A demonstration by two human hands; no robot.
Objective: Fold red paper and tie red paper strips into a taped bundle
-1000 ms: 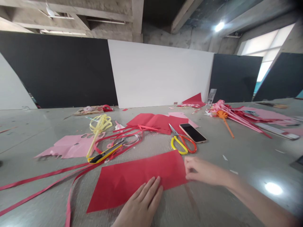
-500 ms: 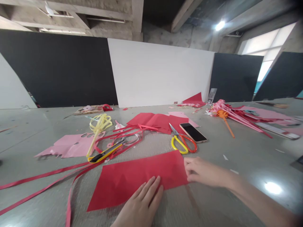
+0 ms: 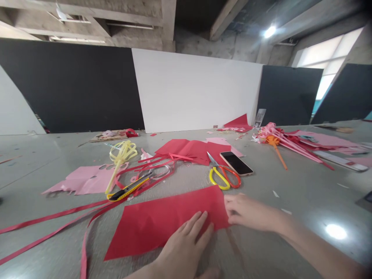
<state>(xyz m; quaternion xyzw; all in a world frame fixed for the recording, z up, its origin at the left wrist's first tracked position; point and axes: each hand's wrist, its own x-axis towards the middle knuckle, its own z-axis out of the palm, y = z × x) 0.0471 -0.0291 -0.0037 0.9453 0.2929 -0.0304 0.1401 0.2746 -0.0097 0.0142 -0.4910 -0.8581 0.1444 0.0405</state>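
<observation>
A red sheet of paper (image 3: pixel 162 221) lies slantwise in front of me, its long side running left to right. My left hand (image 3: pixel 186 242) rests flat near its lower edge, fingers stretched out toward the right part of the sheet. At the short right edge my right hand (image 3: pixel 240 211) is closed, its bent fingers and thumb gripping the paper there. Just beyond the sheet are scissors (image 3: pixel 225 176) with one yellow and one red handle. A yellow utility knife (image 3: pixel 128 190) lies past its upper left corner.
Red strips (image 3: pixel 52 217) trail to the left. Cut pink paper (image 3: pixel 85 180) and a yellow paper-strip ornament (image 3: pixel 123 153) lie at the left back. Behind the scissors are a phone (image 3: pixel 236 162) and folded red paper (image 3: pixel 186 149). Pink paper-strip pieces (image 3: pixel 293 145) and an orange one (image 3: pixel 277 151) lie right.
My left hand has slid to the right and slightly up along the red paper. My right hand still grips the right edge, nearly unmoved.
</observation>
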